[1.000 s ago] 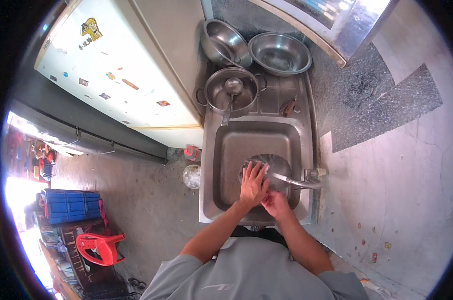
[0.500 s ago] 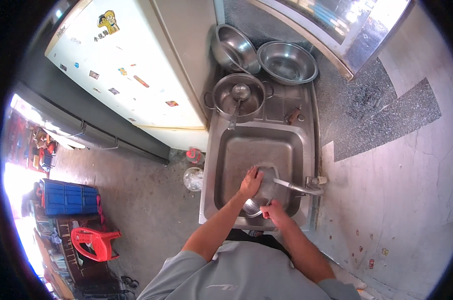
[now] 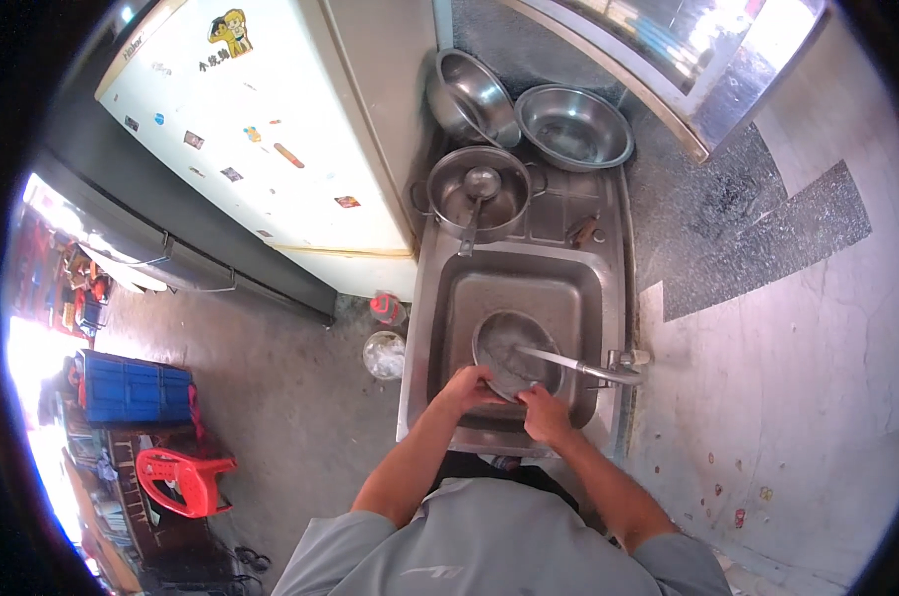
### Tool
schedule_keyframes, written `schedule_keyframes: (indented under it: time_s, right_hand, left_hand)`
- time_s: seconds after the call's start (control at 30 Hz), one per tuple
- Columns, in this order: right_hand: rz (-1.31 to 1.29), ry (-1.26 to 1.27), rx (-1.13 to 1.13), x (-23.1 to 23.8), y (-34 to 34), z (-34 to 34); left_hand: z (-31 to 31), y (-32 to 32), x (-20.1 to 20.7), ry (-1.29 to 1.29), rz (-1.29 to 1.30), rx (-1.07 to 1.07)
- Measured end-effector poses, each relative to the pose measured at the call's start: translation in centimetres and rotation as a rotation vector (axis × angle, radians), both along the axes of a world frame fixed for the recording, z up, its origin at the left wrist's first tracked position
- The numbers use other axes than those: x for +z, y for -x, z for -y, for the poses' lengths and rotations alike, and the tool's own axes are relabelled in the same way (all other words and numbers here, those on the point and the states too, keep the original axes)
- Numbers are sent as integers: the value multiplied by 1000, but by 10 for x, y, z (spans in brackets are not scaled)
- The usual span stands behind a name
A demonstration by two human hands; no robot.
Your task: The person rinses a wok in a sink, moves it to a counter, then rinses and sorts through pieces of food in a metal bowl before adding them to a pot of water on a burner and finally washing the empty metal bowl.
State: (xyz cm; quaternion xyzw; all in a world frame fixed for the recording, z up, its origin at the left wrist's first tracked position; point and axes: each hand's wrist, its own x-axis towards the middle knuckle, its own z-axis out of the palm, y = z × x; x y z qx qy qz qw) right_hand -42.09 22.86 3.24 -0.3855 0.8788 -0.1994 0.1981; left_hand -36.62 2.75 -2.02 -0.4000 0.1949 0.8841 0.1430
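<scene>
In the sink (image 3: 452, 338), a round grey metal bowl (image 3: 504, 333) faces up and leans a little toward me. Water appears to run from the tap spout (image 3: 568, 364) into it. My left hand (image 3: 466, 388) is closed on the bowl's near-left rim, the fingers partly under it. At the near-right rim, my right hand (image 3: 547, 413) pinches the edge, thumb on top. The bowl's underside is hidden.
Beyond the sink stands a two-handled pot (image 3: 452, 221) with a ladle (image 3: 481, 186) in it. Two metal basins (image 3: 574, 127) lean behind. A white refrigerator (image 3: 280, 189) stands left; a plastic bottle (image 3: 385, 307) is on the floor. The wall is at right.
The bowl has turned so its inside faces up under the tap. My left hand has slid from lying flat on it to its near-left rim; my right hand stays at the near side.
</scene>
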Motion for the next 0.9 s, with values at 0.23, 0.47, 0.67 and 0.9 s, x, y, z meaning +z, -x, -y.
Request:
schedule_keyframes:
  time_s: [0.23, 0.47, 0.67, 0.9]
  right_hand:
    - [1131, 599, -1020, -47, 2, -69]
    - [1555, 1034, -1157, -12, 43, -78]
    - [1773, 1170, -1229, 3, 46, -90]
    - [1951, 1452, -1200, 35, 59, -113]
  left_hand:
    - [-5, -24, -22, 102, 16, 98]
    - [-15, -16, -17, -55, 19, 110]
    - [-17, -5, 8, 332, 80, 100]
    - [0, -20, -6, 885, -151, 133]
